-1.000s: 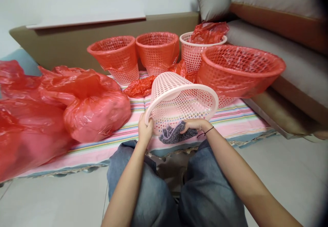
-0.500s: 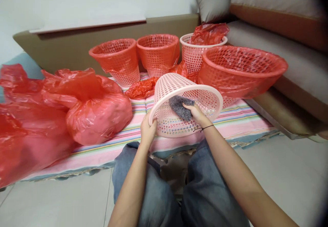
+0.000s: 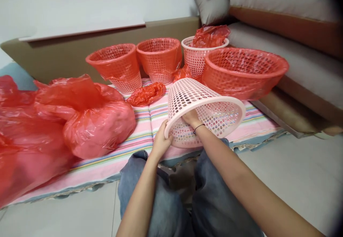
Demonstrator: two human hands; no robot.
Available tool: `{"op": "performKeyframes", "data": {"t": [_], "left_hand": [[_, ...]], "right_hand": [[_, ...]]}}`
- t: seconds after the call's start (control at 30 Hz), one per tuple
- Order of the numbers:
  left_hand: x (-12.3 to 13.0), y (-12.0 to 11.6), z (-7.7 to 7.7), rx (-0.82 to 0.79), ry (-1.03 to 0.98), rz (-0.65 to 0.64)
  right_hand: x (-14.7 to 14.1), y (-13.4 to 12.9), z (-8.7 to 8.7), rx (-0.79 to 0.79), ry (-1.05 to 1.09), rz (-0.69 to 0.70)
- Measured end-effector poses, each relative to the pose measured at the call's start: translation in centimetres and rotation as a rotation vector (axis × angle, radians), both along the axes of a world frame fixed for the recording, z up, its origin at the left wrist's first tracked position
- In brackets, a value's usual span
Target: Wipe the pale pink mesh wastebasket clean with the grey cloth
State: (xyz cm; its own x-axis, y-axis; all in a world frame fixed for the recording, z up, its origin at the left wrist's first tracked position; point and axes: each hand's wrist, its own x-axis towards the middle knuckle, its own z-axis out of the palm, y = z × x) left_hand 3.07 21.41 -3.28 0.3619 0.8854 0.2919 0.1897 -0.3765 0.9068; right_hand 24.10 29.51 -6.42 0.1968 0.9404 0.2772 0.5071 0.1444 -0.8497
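A pale pink perforated plastic basket lies tilted on its side in front of me, its mouth towards me and to the right. My left hand is closed on the left side of its rim, thumb inside. Deep within the basket is my right hand, a black band round its wrist. Its fingers are hidden behind the basket wall; dark grey shows through the holes there, where the grey cloth was held half a second ago.
Upright baskets lined with red plastic bags, one a wide basket, stand behind. A white-rimmed basket holds a crumpled red bag. Full red bags sit at left, a loose red bag nearby. Cushions are stacked right.
My right hand has pushed deeper into the basket, taking the grey cloth out of direct sight. The basket has turned slightly, its mouth facing further right. My view has shifted a little.
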Motion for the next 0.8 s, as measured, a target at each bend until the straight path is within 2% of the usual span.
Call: {"op": "performKeyframes", "data": {"t": [0.13,0.27,0.6,0.8], "left_hand": [[0.0,0.0,0.2,-0.019,0.015,-0.034],[0.0,0.0,0.3,-0.043,0.032,-0.049],[0.4,0.2,-1.4,-0.096,0.002,0.010],[0.6,0.3,-1.6,-0.088,-0.005,0.040]], "right_hand": [[-0.9,0.6,-1.3,-0.028,-0.061,0.019],[-1.9,0.8,-1.4,-0.061,-0.093,0.037],[-1.9,0.9,1.0,-0.204,-0.134,0.138],[-2.0,-0.2,2.1,-0.290,-0.123,0.182]]}}
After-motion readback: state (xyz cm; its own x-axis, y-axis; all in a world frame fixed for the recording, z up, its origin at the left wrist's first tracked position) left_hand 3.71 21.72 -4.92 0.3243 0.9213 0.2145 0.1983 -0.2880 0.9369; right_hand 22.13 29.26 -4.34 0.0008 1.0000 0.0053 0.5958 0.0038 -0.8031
